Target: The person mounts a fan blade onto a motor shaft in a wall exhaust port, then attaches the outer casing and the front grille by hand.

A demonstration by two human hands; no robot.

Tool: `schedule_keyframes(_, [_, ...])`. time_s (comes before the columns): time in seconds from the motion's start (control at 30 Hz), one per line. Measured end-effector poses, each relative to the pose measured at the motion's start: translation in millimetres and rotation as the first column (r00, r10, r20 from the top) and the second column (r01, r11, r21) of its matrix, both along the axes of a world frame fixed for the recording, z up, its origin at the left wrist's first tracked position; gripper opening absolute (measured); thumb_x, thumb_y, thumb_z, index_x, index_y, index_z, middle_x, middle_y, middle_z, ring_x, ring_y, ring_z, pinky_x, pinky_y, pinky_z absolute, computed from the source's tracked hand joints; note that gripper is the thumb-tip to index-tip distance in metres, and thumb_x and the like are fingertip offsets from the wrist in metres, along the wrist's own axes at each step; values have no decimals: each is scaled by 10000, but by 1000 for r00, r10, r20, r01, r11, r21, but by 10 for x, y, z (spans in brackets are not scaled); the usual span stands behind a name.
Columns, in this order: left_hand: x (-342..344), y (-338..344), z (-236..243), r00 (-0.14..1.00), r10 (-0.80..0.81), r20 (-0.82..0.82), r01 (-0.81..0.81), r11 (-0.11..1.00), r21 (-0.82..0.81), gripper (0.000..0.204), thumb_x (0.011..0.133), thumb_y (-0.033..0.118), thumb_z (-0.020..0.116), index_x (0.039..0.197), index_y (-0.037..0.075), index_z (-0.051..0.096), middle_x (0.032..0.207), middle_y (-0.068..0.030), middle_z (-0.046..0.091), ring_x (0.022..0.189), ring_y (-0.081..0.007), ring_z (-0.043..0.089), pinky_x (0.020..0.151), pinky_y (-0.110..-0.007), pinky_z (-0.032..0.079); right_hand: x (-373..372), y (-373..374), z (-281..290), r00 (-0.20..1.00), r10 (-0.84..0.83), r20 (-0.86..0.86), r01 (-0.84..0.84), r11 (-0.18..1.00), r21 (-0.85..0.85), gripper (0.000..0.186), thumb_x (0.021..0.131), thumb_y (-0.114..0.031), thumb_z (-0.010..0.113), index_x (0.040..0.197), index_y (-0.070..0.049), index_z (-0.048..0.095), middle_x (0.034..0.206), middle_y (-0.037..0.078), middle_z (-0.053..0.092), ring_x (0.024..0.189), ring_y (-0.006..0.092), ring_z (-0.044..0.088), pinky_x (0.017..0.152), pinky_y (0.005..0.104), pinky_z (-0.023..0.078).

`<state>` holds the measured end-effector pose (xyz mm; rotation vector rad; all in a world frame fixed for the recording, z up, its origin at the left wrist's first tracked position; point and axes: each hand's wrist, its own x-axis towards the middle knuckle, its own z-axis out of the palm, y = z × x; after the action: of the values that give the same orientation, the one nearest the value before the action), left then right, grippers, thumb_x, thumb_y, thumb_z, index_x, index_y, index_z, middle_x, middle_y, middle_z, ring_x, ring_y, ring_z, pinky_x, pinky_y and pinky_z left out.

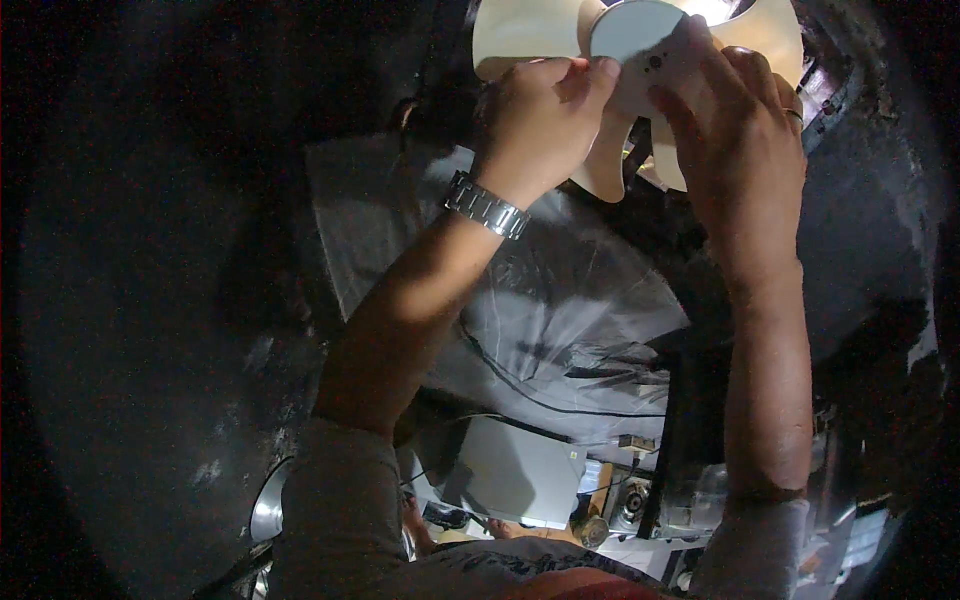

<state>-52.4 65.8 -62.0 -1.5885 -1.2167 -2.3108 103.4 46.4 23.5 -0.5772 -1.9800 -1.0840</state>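
Note:
Overhead, at the top of the head view, is a fan with broad cream blades (530, 32). A pale round hub disc (640, 42) with small dark holes covers its middle. My left hand (540, 120) is closed, its thumb and finger pinching the lower left edge of the disc; a metal-link watch (487, 205) is on that wrist. My right hand (745, 150) curls over the disc's right side, thumb on its lower face and fingers reaching up its edge. A ring sits on one of its fingers. What lies behind the disc is hidden.
A crumpled grey plastic sheet (570, 265) hangs behind my arms, with a dark cable (510, 378) across it. Far below stand a grey flat-topped box (515, 472) and a stove burner (630, 500). A shiny metal bowl-shaped thing (268, 505) is at lower left. Dark stained walls surround this.

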Motion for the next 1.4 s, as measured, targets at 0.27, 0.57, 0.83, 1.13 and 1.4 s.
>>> schedule_keyframes(0.27, [74, -136, 72, 994, 85, -68, -86, 996, -7, 365, 930, 275, 634, 773, -55, 636, 559, -84, 572, 508, -127, 484, 518, -320, 404, 0, -16, -9, 998, -55, -23, 54, 998, -31, 428, 829, -295, 718, 1222, -148, 634, 1113, 96, 631, 1015, 359, 606, 873, 440, 498])
schedule_keyframes(0.57, [61, -75, 102, 997, 72, -14, -73, 996, -52, 353, 896, 295, 665, 781, -38, 666, 681, -148, 642, 634, -238, 598, 602, -338, 465, -49, -15, -24, 999, -14, -48, 11, 998, -57, 366, 847, -269, 689, 1189, -153, 631, 1088, 101, 618, 1014, 382, 604, 831, 480, 515])
schedule_keyframes(0.83, [160, -20, 99, 999, 49, 18, -48, 997, -67, 362, 897, 323, 654, 818, -30, 669, 797, -198, 687, 766, -353, 665, 670, -403, 489, 22, -7, -32, 986, -97, -137, 74, 984, -164, 397, 850, -329, 682, 1229, -234, 611, 1143, 35, 610, 1089, 337, 603, 734, 562, 529])
schedule_keyframes(1.13, [211, -55, 104, 994, 111, 17, -109, 988, -112, 392, 913, 325, 649, 824, -55, 672, 804, -220, 677, 717, -341, 663, 672, -377, 489, 74, 32, -13, 994, -27, -108, 5, 981, -194, 430, 874, -229, 618, 1289, -154, 534, 1063, 115, 568, 1097, 354, 529, 806, 583, 477])
schedule_keyframes(1.4, [210, -124, 307, 993, 109, -35, -114, 969, -220, 395, 916, 338, 640, 844, -47, 682, 807, -196, 691, 765, -335, 670, 706, -386, 502, 93, 211, -12, 985, -120, -127, 98, 980, -171, 501, 881, -247, 603, 1369, -256, 490, 1218, 41, 584, 1198, 371, 531, 765, 699, 455])
